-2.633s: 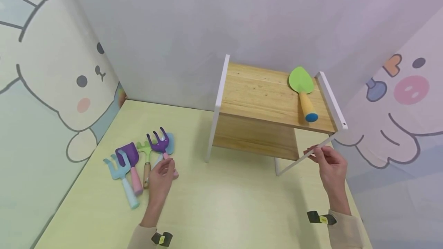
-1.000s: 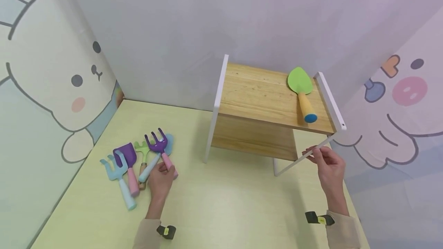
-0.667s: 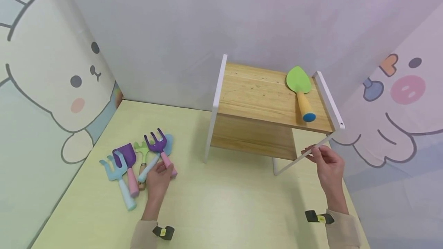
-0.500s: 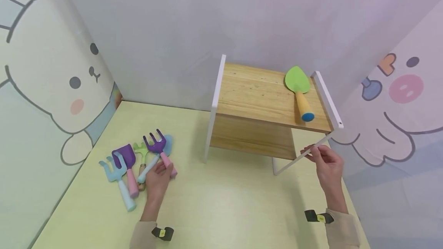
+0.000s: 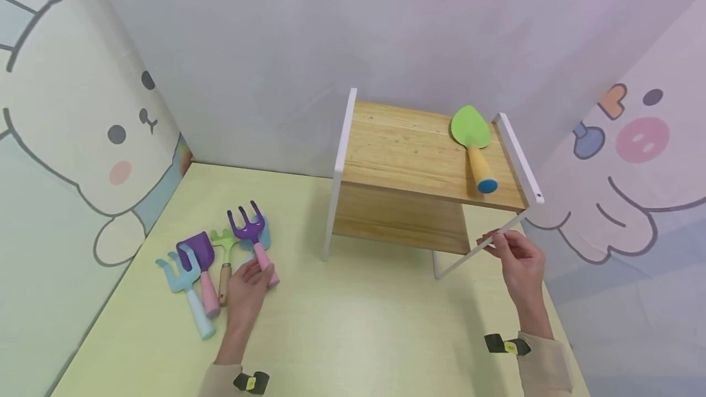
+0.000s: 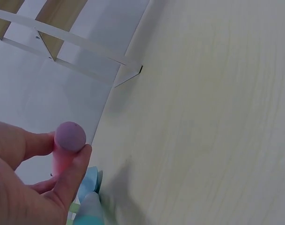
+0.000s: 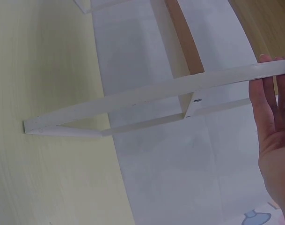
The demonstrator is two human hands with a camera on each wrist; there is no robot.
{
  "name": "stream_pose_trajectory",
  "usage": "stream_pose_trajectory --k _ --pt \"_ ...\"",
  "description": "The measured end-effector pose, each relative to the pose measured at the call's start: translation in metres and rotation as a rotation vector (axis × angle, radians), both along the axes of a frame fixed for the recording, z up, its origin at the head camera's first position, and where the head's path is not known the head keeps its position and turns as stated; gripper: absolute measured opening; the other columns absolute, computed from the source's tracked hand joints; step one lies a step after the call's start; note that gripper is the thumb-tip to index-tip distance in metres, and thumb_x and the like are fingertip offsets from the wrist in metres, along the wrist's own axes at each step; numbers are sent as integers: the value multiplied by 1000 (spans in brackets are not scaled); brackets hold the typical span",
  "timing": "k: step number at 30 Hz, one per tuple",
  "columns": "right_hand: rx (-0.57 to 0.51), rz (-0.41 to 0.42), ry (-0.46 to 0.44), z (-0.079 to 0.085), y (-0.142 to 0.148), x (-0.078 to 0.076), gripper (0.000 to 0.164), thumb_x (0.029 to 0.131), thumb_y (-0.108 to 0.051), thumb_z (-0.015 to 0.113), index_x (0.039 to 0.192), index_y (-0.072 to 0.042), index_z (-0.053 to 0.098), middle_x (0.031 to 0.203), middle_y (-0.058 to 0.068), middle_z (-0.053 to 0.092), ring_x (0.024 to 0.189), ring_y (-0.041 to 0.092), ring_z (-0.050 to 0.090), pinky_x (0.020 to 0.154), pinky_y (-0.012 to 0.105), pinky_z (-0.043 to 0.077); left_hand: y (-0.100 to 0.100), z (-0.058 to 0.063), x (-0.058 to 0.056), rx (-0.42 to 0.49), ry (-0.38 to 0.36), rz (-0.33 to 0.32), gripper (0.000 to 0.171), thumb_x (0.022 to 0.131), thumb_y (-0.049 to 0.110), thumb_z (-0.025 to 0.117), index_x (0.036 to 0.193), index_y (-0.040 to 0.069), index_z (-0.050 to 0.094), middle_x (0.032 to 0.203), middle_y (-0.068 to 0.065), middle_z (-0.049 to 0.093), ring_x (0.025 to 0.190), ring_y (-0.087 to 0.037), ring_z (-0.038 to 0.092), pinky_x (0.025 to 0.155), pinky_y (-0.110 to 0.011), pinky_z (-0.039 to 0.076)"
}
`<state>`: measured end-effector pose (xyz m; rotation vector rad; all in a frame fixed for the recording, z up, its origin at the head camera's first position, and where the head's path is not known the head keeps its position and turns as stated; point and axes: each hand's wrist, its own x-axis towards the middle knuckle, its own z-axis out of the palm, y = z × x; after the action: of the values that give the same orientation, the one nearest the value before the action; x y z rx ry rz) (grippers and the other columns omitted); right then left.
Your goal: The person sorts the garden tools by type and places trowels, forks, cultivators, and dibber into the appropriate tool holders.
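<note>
The left hand (image 5: 245, 293) pinches the pink handle of the purple fork (image 5: 250, 230) between thumb and fingers. The fork is positioned at the right end of the tool group, overlapping the light-blue trowel (image 5: 265, 239) in the head view. The right hand (image 5: 522, 262) grips the white frame of the two-tier shelf (image 5: 402, 149), thumb in front, fingers behind. The green rake (image 5: 227, 244), purple shovel (image 5: 203, 252) and light-blue fork (image 5: 194, 305) lie on the table (image 5: 353, 329). The green trowel (image 5: 471, 129) lies on the upper board.

The purple fork (image 5: 252, 234) looks glossy plastic to me, the shelf boards (image 5: 410, 152) grained wood, and their white frame (image 5: 518, 157) smooth painted metal.
</note>
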<state>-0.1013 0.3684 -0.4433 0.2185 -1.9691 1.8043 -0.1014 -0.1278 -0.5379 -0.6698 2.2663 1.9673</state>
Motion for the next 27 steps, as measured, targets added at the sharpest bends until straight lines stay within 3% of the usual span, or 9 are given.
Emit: stream_pose_trajectory --k 14,27 --pt "-4 27 18 3 -2 0 14 100 12 54 108 21 62 99 3 76 90 14 76 81 28 59 -3 16 13 -46 13 -58 59 101 26 69 149 1 46 142 -23 57 126 -35 59 81 -10 52" --pt "-16 40 23 3 -1 0 14 100 13 53 107 20 63 99 4 76 89 14 76 81 28 59 2 30 27 -100 102 -83 55 98 21 73 145 3 52 137 -19 62 118 -30 64 83 -12 54"
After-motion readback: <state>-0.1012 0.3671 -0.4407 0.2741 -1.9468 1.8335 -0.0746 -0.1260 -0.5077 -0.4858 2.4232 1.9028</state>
